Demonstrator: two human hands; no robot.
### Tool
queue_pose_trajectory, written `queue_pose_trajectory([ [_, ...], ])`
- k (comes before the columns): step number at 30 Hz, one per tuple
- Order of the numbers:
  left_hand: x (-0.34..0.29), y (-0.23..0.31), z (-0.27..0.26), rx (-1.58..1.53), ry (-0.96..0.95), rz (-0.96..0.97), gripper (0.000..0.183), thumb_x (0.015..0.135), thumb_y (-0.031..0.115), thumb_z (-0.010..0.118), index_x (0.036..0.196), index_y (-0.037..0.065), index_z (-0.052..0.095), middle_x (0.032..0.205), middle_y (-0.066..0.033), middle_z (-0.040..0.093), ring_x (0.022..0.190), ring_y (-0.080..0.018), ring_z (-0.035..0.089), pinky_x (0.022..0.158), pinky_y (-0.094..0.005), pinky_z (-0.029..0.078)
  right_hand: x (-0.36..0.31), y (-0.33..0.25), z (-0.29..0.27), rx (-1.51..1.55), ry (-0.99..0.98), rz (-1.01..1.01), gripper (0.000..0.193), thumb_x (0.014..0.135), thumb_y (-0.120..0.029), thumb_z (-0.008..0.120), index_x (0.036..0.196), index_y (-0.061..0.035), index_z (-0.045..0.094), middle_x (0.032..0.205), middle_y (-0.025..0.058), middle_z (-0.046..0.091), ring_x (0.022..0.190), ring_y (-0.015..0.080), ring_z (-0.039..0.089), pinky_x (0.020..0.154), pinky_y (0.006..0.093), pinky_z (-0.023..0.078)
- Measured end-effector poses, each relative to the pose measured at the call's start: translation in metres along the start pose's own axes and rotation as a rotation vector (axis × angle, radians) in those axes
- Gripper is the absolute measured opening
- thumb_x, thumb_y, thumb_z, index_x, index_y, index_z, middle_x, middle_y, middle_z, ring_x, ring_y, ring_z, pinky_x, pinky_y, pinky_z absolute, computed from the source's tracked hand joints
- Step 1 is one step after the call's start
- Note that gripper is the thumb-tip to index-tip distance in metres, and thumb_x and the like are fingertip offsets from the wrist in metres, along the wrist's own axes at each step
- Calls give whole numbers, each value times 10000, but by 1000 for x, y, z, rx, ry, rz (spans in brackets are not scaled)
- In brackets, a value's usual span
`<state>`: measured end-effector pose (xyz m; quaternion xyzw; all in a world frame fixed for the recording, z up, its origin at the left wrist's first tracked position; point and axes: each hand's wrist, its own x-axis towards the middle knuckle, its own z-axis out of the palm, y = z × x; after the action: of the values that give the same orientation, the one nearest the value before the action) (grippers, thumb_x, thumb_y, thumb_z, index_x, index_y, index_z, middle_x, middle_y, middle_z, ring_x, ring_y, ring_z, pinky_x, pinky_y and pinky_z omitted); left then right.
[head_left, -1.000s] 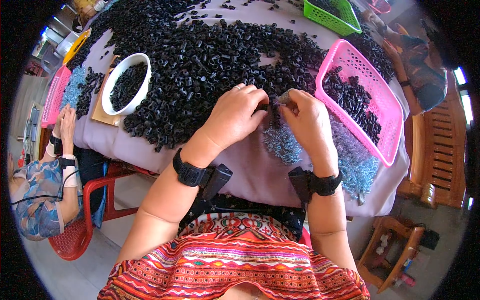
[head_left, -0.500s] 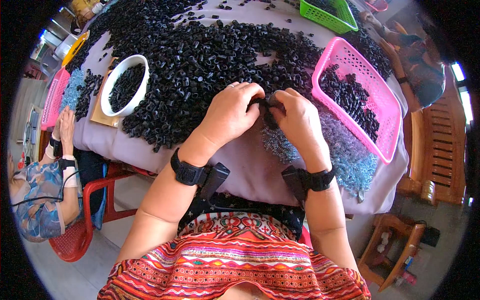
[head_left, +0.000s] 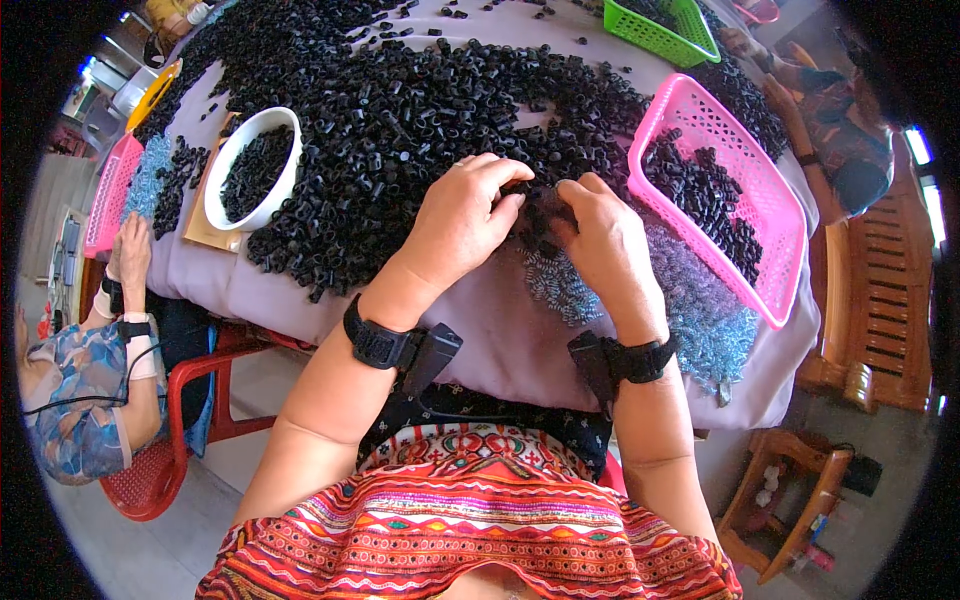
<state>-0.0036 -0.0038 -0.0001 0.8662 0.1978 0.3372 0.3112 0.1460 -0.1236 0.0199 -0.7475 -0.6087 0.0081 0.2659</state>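
Observation:
My left hand [head_left: 462, 215] is closed over the near edge of a heap of small black plastic parts [head_left: 400, 130]. Its thumb and index finger pinch a small black plastic piece [head_left: 516, 188]. Just to the right, my right hand [head_left: 610, 245] has its fingers bent and closed towards the left one, a small gap between them. What its fingertips hold is lost against the dark parts. Below and beside the right hand lies a pile of small coiled springs [head_left: 705, 325], bluish and silvery. A pink basket [head_left: 790, 230] with black parts stands to the right of that hand.
A white bowl [head_left: 290, 172] of smaller black pieces sits at left on a brown board [head_left: 208, 225]. A green basket [head_left: 665, 38] stands at the far right. Another person's hands [head_left: 130, 250] rest at the left table edge, beside a red chair [head_left: 185, 400]. Another person [head_left: 840, 130] sits at right.
My right hand has shifted slightly right, away from my left. The left hand's fingers have tilted up a little, and its black piece shows more clearly.

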Motion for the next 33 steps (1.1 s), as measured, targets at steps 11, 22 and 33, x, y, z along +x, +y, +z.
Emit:
queue_pose_trajectory([
  [11, 0, 0, 1, -44, -13, -1, 182, 908, 54, 665, 1088, 31, 675, 956, -113, 680, 724, -218, 636, 665, -316, 508, 1, 7, 8, -90, 58, 47, 157, 775, -13, 663, 922, -38, 614, 863, 183, 611, 827, 414, 646, 722, 485, 539],
  [22, -1, 1, 1, -109, -42, -35, 183, 872, 26, 702, 1054, 13, 679, 937, -120, 688, 726, -195, 646, 669, -303, 514, 5, -3, 7, 179, 133, 104, 186, 758, -12, 663, 928, -22, 588, 871, 200, 603, 870, 414, 633, 747, 483, 526],
  [33, -2, -1, -1, -32, -52, -6, 183, 853, 40, 721, 1032, 16, 688, 896, -107, 675, 687, -198, 613, 648, -310, 498, 2, 1, 2, -17, 125, 23, 157, 773, 28, 636, 912, -16, 577, 877, 189, 592, 868, 422, 616, 739, 486, 510],
])
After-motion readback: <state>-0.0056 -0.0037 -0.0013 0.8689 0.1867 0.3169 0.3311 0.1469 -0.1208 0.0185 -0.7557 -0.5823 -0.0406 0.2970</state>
